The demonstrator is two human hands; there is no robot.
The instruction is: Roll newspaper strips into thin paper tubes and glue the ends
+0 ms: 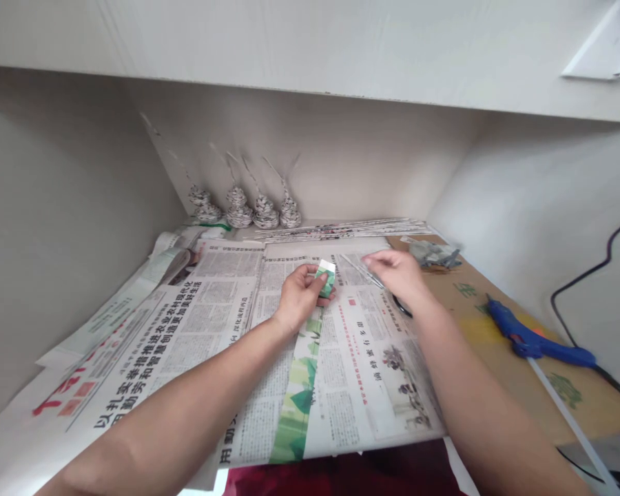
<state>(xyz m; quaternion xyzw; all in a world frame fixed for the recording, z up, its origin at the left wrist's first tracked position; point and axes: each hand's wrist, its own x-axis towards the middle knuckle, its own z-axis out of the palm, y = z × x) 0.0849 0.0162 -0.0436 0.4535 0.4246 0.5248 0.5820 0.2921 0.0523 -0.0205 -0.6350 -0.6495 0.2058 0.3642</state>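
Observation:
My left hand [300,293] is closed around a small folded piece of green leaf-patterned paper [324,278] with a white end, the thumb pressing on its front. Below that hand, a long green leaf-patterned paper strip [300,386] runs over the newspaper to its near edge; whether the two are one piece is hidden by my fingers. My right hand [395,274] hovers to the right with fingertips pinched together, and what they hold, if anything, cannot be made out. Beside and under it lie scissors [366,271], blades pointing up-left, black handle partly covered by my wrist.
Newspaper sheets [227,303] cover the surface. Several woven paper gourd shapes [265,212] stand at the back left, near thin rolled paper sticks [346,229]. On cardboard [475,344] at right lie a blue glue gun [534,341] and crumpled scraps [434,255]. A shelf edge [310,83] overhangs.

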